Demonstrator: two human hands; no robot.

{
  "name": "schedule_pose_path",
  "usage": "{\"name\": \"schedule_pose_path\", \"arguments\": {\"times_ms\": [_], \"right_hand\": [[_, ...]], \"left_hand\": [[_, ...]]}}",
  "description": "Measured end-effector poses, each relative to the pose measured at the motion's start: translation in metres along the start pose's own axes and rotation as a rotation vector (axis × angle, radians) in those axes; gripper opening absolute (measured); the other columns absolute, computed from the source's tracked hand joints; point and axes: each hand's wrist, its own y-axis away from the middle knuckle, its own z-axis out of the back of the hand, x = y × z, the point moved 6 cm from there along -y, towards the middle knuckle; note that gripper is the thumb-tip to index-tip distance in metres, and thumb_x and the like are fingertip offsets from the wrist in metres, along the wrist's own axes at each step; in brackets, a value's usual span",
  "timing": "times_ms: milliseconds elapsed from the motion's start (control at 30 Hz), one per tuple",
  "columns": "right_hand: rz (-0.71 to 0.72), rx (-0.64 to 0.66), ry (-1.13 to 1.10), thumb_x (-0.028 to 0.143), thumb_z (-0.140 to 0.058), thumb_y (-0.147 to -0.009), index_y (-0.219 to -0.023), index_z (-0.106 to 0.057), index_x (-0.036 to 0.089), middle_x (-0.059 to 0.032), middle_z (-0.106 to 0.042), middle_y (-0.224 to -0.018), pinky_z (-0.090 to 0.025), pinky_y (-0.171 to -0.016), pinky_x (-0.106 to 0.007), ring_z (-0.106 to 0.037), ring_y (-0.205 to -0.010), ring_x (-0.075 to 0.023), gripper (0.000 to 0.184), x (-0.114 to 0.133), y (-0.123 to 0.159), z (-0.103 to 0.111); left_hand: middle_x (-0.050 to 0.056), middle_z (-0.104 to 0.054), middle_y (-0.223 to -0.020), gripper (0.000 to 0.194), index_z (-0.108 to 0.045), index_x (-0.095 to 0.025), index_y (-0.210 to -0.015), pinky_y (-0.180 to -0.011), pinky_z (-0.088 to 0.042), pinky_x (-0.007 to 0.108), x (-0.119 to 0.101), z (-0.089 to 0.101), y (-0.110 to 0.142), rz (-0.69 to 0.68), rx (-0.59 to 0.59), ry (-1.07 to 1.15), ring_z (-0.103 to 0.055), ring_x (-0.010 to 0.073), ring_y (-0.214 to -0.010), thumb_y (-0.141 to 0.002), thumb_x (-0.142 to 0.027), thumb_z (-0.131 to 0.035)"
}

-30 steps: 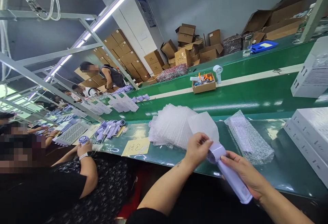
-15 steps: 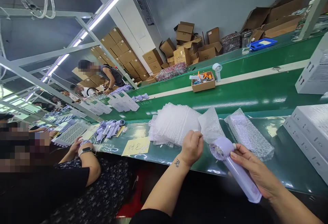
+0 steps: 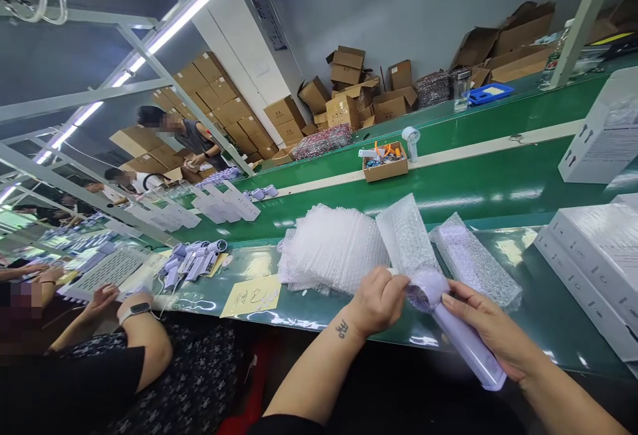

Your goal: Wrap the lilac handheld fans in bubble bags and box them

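Lavender handheld fan (image 3: 466, 342) lies slantwise at lower right of the frame, the right hand (image 3: 491, 319) curling its fingers around it just below the head. Fingers of the left hand (image 3: 381, 299) pinch together on the edge of a bubble bag (image 3: 409, 232), which meets the fan's head; whether it covers the head, I cannot tell. More bubble bags (image 3: 333, 249) lie piled on the counter (image 3: 563, 332) at centre.

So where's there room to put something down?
The green belt looks bare between the parts carton and standing white box. Nearer, the tabletop is crowded with bubble bags, a wrapped packet and stacked white boxes, with small gaps between.
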Motion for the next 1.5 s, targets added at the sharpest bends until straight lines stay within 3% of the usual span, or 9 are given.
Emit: {"name": "schedule_pose_path", "arguments": {"times_ms": [133, 367, 467, 567, 733, 967, 1167, 1367, 1500], "right_hand": [[0.061, -0.068, -0.004, 0.038, -0.075, -0.070, -0.110, -0.057, 0.025, -0.0005, -0.066, -0.092, -0.054, -0.057, -0.027, -0.060, -0.063, -0.0140, 0.046, 0.000, -0.006, 0.002], [0.036, -0.142, -0.090, 0.037, -0.076, -0.068, -0.096, -0.054, 0.025, 0.0036, -0.063, -0.076, -0.055, -0.055, -0.028, -0.062, -0.059, -0.0144, 0.038, -0.012, -0.016, 0.002], [0.021, -0.173, -0.117, 0.037, -0.076, -0.069, -0.096, -0.051, 0.024, 0.0036, -0.064, -0.071, -0.056, -0.054, -0.028, -0.063, -0.055, -0.0150, 0.039, -0.017, -0.017, 0.002], [0.017, -0.149, -0.143, 0.034, -0.076, -0.069, -0.110, -0.049, 0.027, 0.0029, -0.066, -0.071, -0.056, -0.054, -0.028, -0.064, -0.056, -0.0157, 0.050, -0.018, -0.017, 0.001], [-0.048, -0.104, -0.201, 0.028, -0.076, -0.070, -0.117, -0.049, 0.026, -0.0006, -0.068, -0.075, -0.056, -0.057, -0.027, -0.066, -0.063, -0.0170, 0.054, -0.016, -0.016, 0.004], [-0.018, -0.145, -0.286, 0.027, -0.075, -0.072, -0.104, -0.051, 0.026, 0.0002, -0.068, -0.074, -0.054, -0.052, -0.024, -0.065, -0.060, -0.0155, 0.041, -0.004, -0.020, 0.009], [0.020, -0.257, -0.238, 0.027, -0.077, -0.069, -0.102, -0.051, 0.024, -0.0006, -0.068, -0.068, -0.054, -0.051, -0.025, -0.066, -0.059, -0.0174, 0.042, 0.005, -0.019, 0.005], [0.035, -0.325, -0.148, 0.030, -0.077, -0.068, -0.109, -0.050, 0.024, -0.0018, -0.068, -0.068, -0.055, -0.056, -0.029, -0.066, -0.060, -0.0187, 0.049, 0.002, -0.024, 0.001], [0.056, -0.360, -0.145, 0.031, -0.078, -0.067, -0.110, -0.051, 0.026, 0.0011, -0.067, -0.067, -0.054, -0.054, -0.027, -0.062, -0.053, -0.0151, 0.051, -0.001, -0.030, 0.003]], "left_hand": [[0.005, -0.052, -0.069, 0.014, -0.056, -0.014, -0.092, -0.060, -0.043, 0.030, 0.008, -0.016, 0.024, 0.114, -0.029, -0.078, -0.050, 0.0176, -0.068, -0.080, -0.011, -0.050], [-0.001, -0.052, -0.070, 0.009, -0.049, -0.019, -0.083, -0.062, -0.046, 0.024, 0.038, -0.077, 0.044, 1.017, -0.068, 0.705, -0.051, 0.0110, -0.065, -0.081, -0.013, -0.043], [0.001, -0.053, -0.073, 0.009, -0.051, -0.019, -0.081, -0.067, -0.047, 0.028, 0.033, -0.063, 0.038, 0.876, -0.179, 0.537, -0.052, 0.0133, -0.070, -0.080, -0.012, -0.044], [0.004, -0.053, -0.074, 0.013, -0.053, -0.019, -0.079, -0.071, -0.049, 0.033, 0.012, -0.034, 0.029, 0.461, -0.300, 0.233, -0.053, 0.0170, -0.076, -0.078, -0.008, -0.046], [0.006, -0.059, -0.082, 0.019, -0.055, -0.018, -0.090, -0.075, -0.052, 0.036, -0.006, -0.020, 0.014, 0.034, -0.268, 0.149, -0.056, 0.0184, -0.083, -0.075, -0.007, -0.053], [0.002, -0.056, -0.075, 0.008, -0.049, -0.018, -0.085, -0.063, -0.047, 0.026, 0.041, -0.042, -0.026, 0.308, -0.192, 0.538, -0.055, 0.0124, -0.070, -0.080, -0.012, -0.047], [0.002, -0.053, -0.072, 0.015, -0.050, -0.019, -0.086, -0.067, -0.045, 0.031, 0.026, -0.035, -0.031, -0.111, -0.130, 0.489, -0.050, 0.0153, -0.072, -0.077, -0.007, -0.047], [0.004, -0.056, -0.083, 0.017, -0.051, -0.017, -0.102, -0.064, -0.045, 0.025, 0.059, -0.052, -0.012, 0.515, -0.024, 0.681, -0.053, 0.0130, -0.072, -0.086, -0.017, -0.045], [0.005, -0.059, -0.089, 0.022, -0.057, -0.017, -0.105, -0.073, -0.047, 0.028, 0.058, -0.071, -0.012, 0.477, 0.190, 0.683, -0.055, 0.0153, -0.081, -0.083, -0.021, -0.054]]}}
